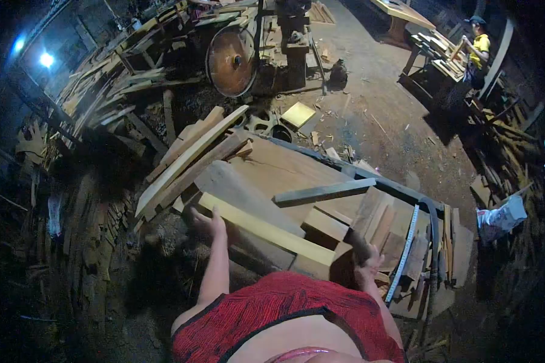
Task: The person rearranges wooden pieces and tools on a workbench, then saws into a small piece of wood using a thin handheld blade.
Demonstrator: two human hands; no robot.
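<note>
My left hand (pixel 212 224) is closed around the left end of a long pale wooden plank (pixel 266 230), held crosswise in front of my body. The plank lies above a cluttered work table (pixel 284 158). My right hand (pixel 369 265) is closed on a short dark piece of wood (pixel 358 245) beside the plank's right end. Its fingers are partly hidden. A bluish-grey wood strip (pixel 324 191) lies farther back. Right of my right hand, a white measuring tape (pixel 404 251) stretches along the table over offcuts.
Several long boards (pixel 191 160) lean at the table's left. Beyond stands a machine with a large round wheel (pixel 230 60). A person in a yellow top (pixel 479 48) works by a wood-stacked bench at the far right. A plastic bag (pixel 502 212) sits on the right; scrap wood covers both sides.
</note>
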